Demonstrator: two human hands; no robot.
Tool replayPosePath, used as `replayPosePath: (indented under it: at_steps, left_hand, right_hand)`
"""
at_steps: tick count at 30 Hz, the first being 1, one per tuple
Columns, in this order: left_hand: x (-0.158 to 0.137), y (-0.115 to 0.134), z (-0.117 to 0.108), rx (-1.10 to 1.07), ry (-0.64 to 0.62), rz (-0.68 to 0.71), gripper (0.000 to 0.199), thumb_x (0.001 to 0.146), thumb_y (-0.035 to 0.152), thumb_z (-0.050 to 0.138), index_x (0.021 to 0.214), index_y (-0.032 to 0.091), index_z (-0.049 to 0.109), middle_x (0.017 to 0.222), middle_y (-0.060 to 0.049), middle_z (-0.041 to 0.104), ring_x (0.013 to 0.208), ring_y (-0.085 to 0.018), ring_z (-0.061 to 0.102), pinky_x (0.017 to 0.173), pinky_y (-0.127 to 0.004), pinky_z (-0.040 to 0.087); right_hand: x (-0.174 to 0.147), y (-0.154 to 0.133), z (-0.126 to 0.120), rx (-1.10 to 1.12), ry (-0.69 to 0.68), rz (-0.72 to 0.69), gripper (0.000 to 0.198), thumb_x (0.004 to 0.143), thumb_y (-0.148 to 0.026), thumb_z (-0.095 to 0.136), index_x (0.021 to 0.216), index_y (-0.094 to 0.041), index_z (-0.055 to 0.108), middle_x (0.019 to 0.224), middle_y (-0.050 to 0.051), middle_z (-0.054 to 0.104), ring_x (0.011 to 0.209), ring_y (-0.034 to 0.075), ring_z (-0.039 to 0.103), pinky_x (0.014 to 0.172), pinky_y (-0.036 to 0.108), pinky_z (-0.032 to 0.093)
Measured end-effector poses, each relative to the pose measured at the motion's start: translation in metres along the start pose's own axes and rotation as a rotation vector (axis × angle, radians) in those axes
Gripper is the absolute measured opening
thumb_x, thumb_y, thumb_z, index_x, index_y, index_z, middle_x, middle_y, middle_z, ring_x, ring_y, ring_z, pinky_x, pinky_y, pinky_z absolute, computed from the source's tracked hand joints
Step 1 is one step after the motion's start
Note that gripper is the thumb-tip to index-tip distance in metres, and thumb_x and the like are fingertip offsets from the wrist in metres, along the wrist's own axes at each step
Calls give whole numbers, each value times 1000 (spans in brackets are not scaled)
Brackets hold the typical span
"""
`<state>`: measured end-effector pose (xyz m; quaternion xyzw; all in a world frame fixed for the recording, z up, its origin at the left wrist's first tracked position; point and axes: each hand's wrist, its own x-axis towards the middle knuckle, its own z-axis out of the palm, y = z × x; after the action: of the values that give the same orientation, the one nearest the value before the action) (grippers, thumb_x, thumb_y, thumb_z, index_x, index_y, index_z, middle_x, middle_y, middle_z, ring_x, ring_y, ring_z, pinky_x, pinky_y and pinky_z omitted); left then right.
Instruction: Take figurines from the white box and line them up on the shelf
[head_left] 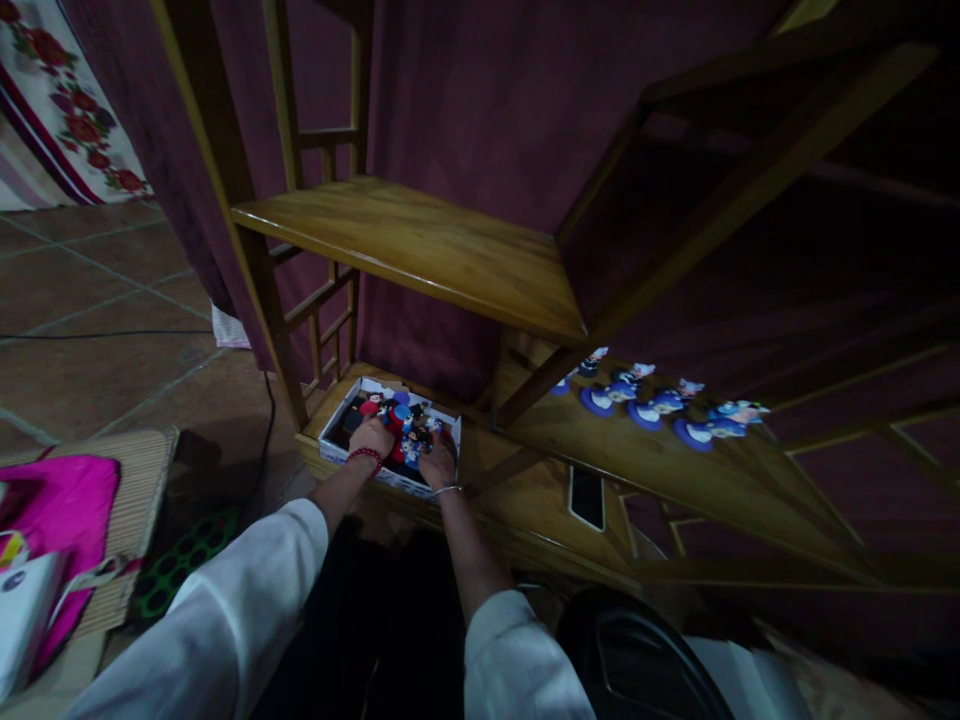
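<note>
From my head view, I take the shallow white-sided box (332,452) as the centre of the clock, with twelve at the top. It stands on the low wooden shelf board (480,465), straight ahead of me, packed with small figures (411,452) in red, black, blue and white. Both my hands are down inside it. My left hand (371,437), a red beaded bracelet (365,457) at its wrist, sits toward the box's nine o'clock with its fingers bent down among the red and dark figures. My right hand (437,465), a thin pale bracelet (448,489) at its wrist, is at the box's four o'clock, fingers partly bent beside a blue-and-white figure. The fingertips are too small and dark to read, so I cannot tell how far open either hand is or whether it has hold of anything.

At twelve o'clock is a higher shelf board (420,240). Toward three o'clock, blue-and-white figurines (660,405) on purple bases stand in a row on another board (735,490). Between three and four lies a dark-screened phone (586,497). Between eight and nine, a bright pink cloth (82,500) lies on a woven mat (146,490), with a white boxy object (30,610) on the cloth. At eight is a green holed rack (187,560).
</note>
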<state>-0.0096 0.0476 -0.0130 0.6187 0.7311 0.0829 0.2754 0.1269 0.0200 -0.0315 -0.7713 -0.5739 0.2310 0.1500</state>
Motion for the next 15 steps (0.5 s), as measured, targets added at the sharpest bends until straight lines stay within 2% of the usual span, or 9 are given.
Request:
replayPosePath:
  at_steps: [2,5,8,12,15]
  left_hand:
    - [-2,0,1,16,11,33,33,77,25,41,108,22,54,122,-10,49,100,-21,56,84,-29,41]
    - [-5,1,2,37,52,110,38,77,23,41,113,23,50,128,-9,43,98,-20,56,83,-30,42]
    - [-9,1,2,64,80,206,45,75,19,42,120,23,45,131,-7,40,107,-19,50,87,-28,40]
    - [-13,3,0,110,31,338,44,73,14,43,116,24,49,131,-1,42,115,-16,42,91,-25,37]
    - [-16,6,-4,135,9,323,35,75,16,42,107,25,54,126,-2,48,109,-17,48,87,-26,40]
  right_hand:
    - [-1,-2,-1,10,-4,37,51,74,-19,46,124,-16,41,112,10,56,104,21,52,88,28,36]
    - [-1,-3,-1,35,11,21,48,75,-18,44,123,-17,43,113,10,55,104,21,51,89,28,36]
    - [-2,-3,0,35,32,0,45,76,-18,44,121,-14,46,114,12,54,107,22,49,91,30,35]
    - [-2,-2,1,11,28,9,46,77,-19,43,122,-13,45,115,12,54,109,22,47,92,30,34]
    - [-4,-3,-1,8,36,-2,45,77,-19,43,121,-15,46,114,10,55,109,21,47,92,29,34]
